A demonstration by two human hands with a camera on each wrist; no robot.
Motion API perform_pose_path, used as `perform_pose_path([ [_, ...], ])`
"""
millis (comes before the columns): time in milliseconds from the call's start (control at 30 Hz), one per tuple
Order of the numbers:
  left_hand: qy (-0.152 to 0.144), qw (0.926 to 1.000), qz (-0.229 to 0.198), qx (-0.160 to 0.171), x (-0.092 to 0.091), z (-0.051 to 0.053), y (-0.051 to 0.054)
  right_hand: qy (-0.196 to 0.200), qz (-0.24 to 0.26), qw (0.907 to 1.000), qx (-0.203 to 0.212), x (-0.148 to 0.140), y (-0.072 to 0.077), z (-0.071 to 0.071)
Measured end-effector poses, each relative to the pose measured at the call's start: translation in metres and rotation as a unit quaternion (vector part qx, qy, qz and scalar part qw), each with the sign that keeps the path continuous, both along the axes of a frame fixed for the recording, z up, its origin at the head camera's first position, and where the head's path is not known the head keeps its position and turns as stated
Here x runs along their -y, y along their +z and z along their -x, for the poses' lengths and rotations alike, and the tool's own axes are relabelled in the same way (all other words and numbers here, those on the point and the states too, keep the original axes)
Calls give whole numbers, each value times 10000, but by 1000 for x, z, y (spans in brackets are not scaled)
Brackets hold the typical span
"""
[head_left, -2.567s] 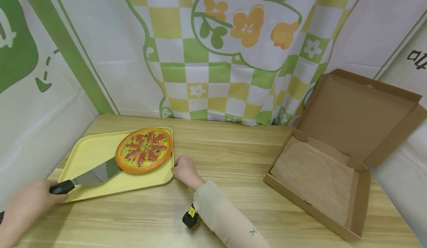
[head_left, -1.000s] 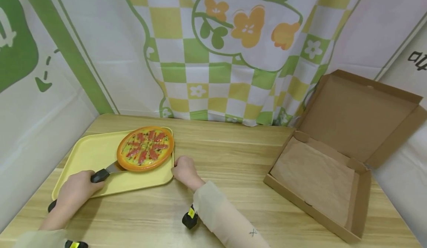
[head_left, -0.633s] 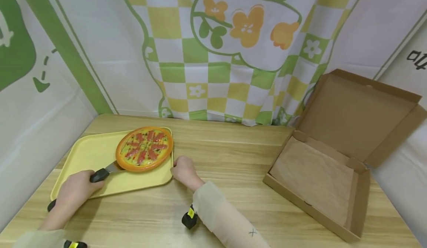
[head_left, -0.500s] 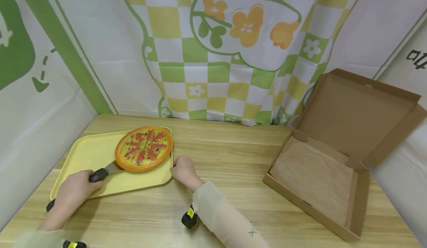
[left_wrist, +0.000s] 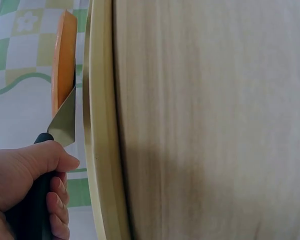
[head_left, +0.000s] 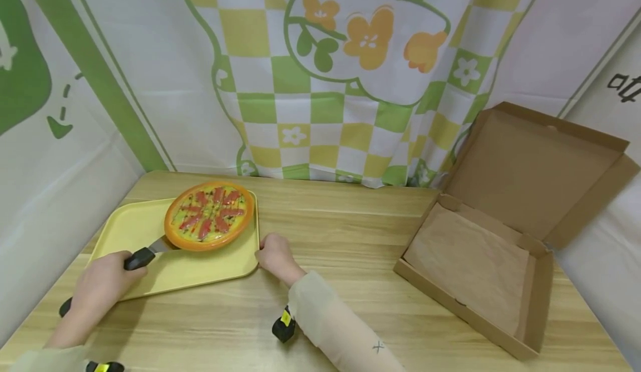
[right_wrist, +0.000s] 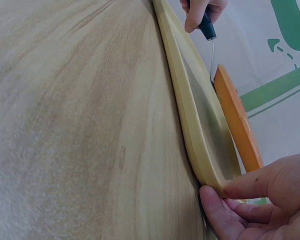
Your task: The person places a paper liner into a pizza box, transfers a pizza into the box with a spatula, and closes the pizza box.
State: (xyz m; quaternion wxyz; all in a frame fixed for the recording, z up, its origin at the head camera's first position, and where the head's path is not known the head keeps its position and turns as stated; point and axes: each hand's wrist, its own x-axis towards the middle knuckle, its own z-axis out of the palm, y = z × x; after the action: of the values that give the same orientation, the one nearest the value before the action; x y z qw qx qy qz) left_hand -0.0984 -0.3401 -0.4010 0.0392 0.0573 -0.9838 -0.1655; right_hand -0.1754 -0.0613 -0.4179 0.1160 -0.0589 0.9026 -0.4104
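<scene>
A toy-like round pizza [head_left: 209, 216] with red strips on top sits on the blade of a pizza server [head_left: 161, 244], raised a little above the yellow tray [head_left: 185, 274]. My left hand [head_left: 98, 280] grips the server's black handle [left_wrist: 37, 200], fingers curled round it. In the left wrist view the metal blade [left_wrist: 65, 120] runs under the pizza's orange crust [left_wrist: 65, 55]. Most of the blade is hidden beneath the pizza. At the tray's right edge my right hand [head_left: 278, 258] pinches the rim [right_wrist: 210, 175] between thumb and fingers.
An open cardboard pizza box [head_left: 460, 305] stands at the right of the wooden table [head_left: 340, 238], lined with brown paper [head_left: 471, 261], its lid [head_left: 531, 172] leaning back. A checkered curtain [head_left: 325, 105] hangs behind the table.
The left hand has pushed the server's blade under the pizza, then raised it. The pizza has risen off the tray and shifted slightly left. The right hand stays at the tray rim.
</scene>
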Motion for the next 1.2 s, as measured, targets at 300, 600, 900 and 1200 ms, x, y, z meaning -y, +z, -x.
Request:
perform_pose_path([
  [300,20,10000,10,63,-3,-2,9,0,181,9998,130,-2,1,1],
  [600,-83,9999,55,26,-8,1,17,53,459,9982,390,-10,1,4],
  [900,-252,9995,120,-162,-20,-1,23,114,510,9985,136,-33,7,5],
  [1200,-494,9985,57,-219,-37,5,28,83,167,9997,-125,-57,20,6],
])
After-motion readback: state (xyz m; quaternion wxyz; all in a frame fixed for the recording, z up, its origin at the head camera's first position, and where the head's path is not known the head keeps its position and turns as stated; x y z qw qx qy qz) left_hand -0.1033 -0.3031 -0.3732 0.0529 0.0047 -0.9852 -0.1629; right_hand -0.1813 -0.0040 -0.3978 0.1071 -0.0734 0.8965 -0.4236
